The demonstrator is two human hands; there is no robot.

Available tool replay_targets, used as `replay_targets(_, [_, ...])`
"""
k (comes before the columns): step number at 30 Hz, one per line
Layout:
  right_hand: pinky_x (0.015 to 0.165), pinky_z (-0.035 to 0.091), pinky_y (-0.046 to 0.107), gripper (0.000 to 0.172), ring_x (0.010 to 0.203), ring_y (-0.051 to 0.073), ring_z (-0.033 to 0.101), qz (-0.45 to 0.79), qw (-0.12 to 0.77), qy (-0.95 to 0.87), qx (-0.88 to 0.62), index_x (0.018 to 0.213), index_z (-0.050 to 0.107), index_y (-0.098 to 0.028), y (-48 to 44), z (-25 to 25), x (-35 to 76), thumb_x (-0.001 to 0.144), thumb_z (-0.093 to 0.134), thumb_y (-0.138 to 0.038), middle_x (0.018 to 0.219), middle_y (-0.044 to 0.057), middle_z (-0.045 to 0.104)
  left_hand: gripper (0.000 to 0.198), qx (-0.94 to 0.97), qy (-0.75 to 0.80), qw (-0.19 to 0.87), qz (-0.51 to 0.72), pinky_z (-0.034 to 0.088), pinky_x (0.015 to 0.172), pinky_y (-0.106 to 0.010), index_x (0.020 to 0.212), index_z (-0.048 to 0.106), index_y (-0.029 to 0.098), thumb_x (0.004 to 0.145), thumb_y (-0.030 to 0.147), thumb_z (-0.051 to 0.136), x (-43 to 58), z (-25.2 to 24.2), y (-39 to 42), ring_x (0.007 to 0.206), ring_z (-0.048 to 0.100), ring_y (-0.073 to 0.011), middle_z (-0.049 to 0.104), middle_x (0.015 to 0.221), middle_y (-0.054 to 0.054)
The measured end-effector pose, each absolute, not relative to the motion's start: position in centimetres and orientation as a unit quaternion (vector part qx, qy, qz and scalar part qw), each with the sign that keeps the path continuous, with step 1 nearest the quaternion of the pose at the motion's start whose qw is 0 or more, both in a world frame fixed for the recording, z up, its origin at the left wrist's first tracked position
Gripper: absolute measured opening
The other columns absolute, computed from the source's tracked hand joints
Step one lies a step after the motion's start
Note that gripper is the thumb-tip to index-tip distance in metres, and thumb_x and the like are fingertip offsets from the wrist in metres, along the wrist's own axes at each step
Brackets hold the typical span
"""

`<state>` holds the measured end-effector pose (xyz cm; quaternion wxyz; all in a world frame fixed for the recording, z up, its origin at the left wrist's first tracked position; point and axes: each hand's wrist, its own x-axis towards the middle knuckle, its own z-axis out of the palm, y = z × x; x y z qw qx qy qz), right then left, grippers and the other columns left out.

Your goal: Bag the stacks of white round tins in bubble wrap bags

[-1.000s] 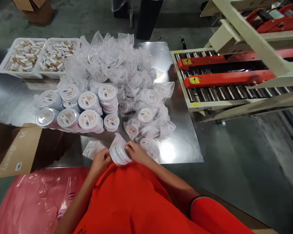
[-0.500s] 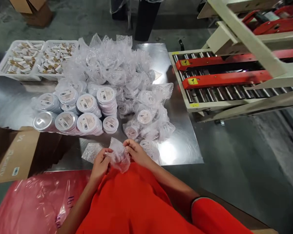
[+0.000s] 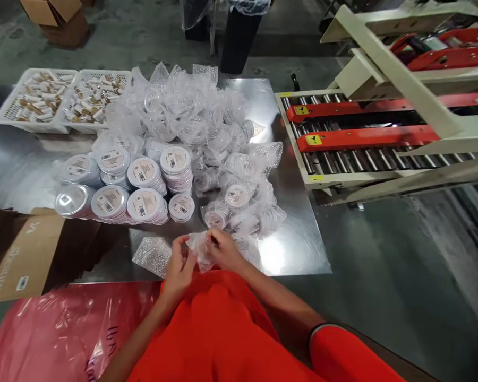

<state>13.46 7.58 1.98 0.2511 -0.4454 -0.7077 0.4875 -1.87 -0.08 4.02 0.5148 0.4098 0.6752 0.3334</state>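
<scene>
My left hand (image 3: 180, 267) and my right hand (image 3: 224, 250) meet at the near edge of a metal table (image 3: 298, 239), both pinching a crumpled bubble-wrap pouch (image 3: 199, 248). What is inside the pouch is hidden by the wrap and my fingers. A flat empty bubble-wrap pouch (image 3: 151, 255) lies just left of my left hand. Beyond my hands sit stacks of round white labelled tins (image 3: 143, 185) and a heap of tins in bubble wrap (image 3: 207, 127).
Two white baskets of small tubes (image 3: 59, 98) stand at the far left. An open cardboard box (image 3: 27, 254) is at my left, and a red plastic bag (image 3: 59, 329) below it. A roller conveyor with red rails (image 3: 366, 132) stands to the right.
A second ago white tins showed in the open pouch between my hands. Now the wrap is bunched shut around them, and my hands have drawn closer together, a little farther onto the table.
</scene>
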Motion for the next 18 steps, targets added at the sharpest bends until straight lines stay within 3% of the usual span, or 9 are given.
replay_targets(3, [0.062,0.035,0.024,0.007,0.065,0.013,0.043,0.485,0.297,-0.681,-0.462,0.069,0.041,-0.021,11.8,3.0,14.0,0.073,0.046,-0.019,0.067,-0.003,0.043,0.031,0.419,0.729,0.466,0.277,0.037,0.054,-0.023,0.110,0.048,0.021,0.090,0.042,0.038,-4.7,1.6,-1.4,0.055,0.050,-0.0123,0.049,0.063,0.005])
replay_targets(7, [0.066,0.038,0.025,0.009,0.068,0.013,0.043,0.468,0.321,-0.687,-0.454,0.070,0.041,-0.021,18.0,2.2,13.6,0.072,0.049,-0.021,0.070,-0.003,0.043,0.017,0.478,0.790,0.377,0.073,0.039,0.057,-0.025,0.091,0.055,0.018,0.088,0.030,0.042,-8.5,-3.7,-4.1,0.062,0.058,-0.0161,0.057,0.066,0.000])
replay_targets(12, [0.071,0.041,0.028,0.011,0.070,0.015,0.045,0.339,0.230,-0.736,-0.539,0.071,0.044,-0.020,23.3,-1.8,12.3,0.069,0.049,-0.010,0.071,-0.001,0.048,0.013,0.489,0.818,0.303,0.013,0.042,0.065,-0.030,0.089,0.057,0.015,0.083,0.024,0.051,-8.8,-7.7,-5.9,0.081,0.061,-0.0239,0.062,0.089,-0.011])
replay_targets(15, [0.083,0.041,0.036,0.012,0.089,0.021,0.049,0.295,0.229,-0.733,-0.568,0.084,0.052,-0.015,22.7,-2.9,11.6,0.073,0.050,-0.010,0.090,0.008,0.054,0.019,0.501,0.823,0.268,-0.013,0.043,0.072,-0.034,0.095,0.058,0.013,0.081,0.025,0.057,-7.8,-8.5,-5.9,0.094,0.059,-0.0293,0.060,0.096,-0.015])
replay_targets(18, [0.096,0.035,0.043,0.021,0.112,0.027,0.044,0.245,0.271,-0.728,-0.580,0.102,0.053,-0.012,19.5,-2.7,10.3,0.084,0.047,-0.020,0.112,0.016,0.051,0.023,0.503,0.826,0.249,-0.046,0.045,0.071,-0.036,0.099,0.059,0.010,0.084,0.026,0.053,-7.2,-9.2,-5.6,0.095,0.059,-0.0325,0.058,0.102,-0.020])
